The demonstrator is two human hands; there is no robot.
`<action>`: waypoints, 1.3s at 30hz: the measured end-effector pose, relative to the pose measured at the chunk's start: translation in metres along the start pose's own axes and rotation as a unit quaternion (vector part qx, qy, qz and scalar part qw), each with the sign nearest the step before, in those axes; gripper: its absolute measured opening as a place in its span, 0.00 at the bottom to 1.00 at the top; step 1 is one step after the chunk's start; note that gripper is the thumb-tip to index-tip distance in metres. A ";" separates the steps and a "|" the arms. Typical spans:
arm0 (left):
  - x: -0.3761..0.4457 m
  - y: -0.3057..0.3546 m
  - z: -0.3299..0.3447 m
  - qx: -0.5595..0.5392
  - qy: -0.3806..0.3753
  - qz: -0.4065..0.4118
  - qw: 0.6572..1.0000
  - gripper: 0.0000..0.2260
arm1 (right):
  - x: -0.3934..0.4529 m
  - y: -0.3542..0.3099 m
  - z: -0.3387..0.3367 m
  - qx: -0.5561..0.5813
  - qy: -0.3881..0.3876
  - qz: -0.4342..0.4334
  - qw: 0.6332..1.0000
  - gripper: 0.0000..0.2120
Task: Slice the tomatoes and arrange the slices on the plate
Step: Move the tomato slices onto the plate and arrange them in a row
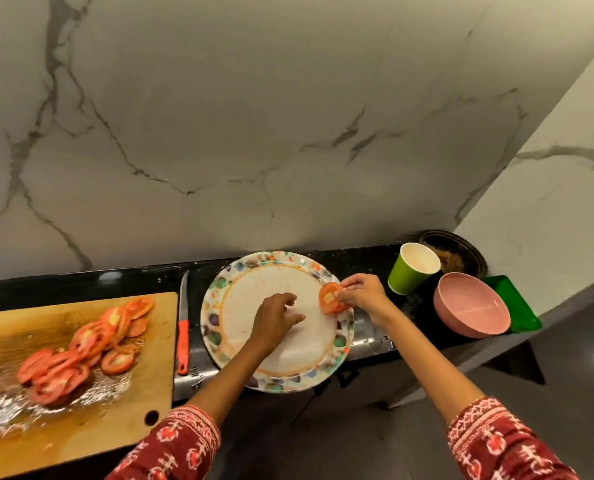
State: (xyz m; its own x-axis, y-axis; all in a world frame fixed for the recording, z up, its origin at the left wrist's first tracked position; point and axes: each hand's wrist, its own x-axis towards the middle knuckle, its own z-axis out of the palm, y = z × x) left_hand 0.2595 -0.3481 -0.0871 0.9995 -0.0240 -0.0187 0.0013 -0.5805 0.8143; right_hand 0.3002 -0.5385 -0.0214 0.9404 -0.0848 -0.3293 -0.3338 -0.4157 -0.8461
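A round plate [240, 271] with a coloured patterned rim sits on the black counter in the middle. My right hand [361, 292] pinches a tomato slice [328, 296] over the plate's right rim, with another slice just under it. My left hand [276, 318] hovers over the plate's white centre, fingers loosely curled and holding nothing. Several tomato slices [81, 348] lie piled on the wet wooden cutting board [143, 382] at the left. A knife [183, 327] with a red handle lies on the counter between board and plate.
A green paper cup [406, 275] stands right of the plate, then a pink bowl [468, 310], a green tray [517, 303] and a dark pan [462, 251] in the corner. A marble wall rises behind the counter; the counter's front edge runs under the plate.
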 end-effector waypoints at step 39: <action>0.028 0.022 0.039 0.087 -0.044 0.081 0.992 0.14 | 0.040 0.038 -0.012 -0.317 -0.140 -0.238 0.907 0.35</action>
State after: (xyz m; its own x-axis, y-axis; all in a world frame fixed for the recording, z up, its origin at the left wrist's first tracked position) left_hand 0.2864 -0.3933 -0.0918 0.9797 -0.1947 0.0485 -0.1726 -0.6945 0.6984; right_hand 0.3262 -0.5690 -0.0617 0.8853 0.4373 -0.1585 0.2938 -0.7899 -0.5383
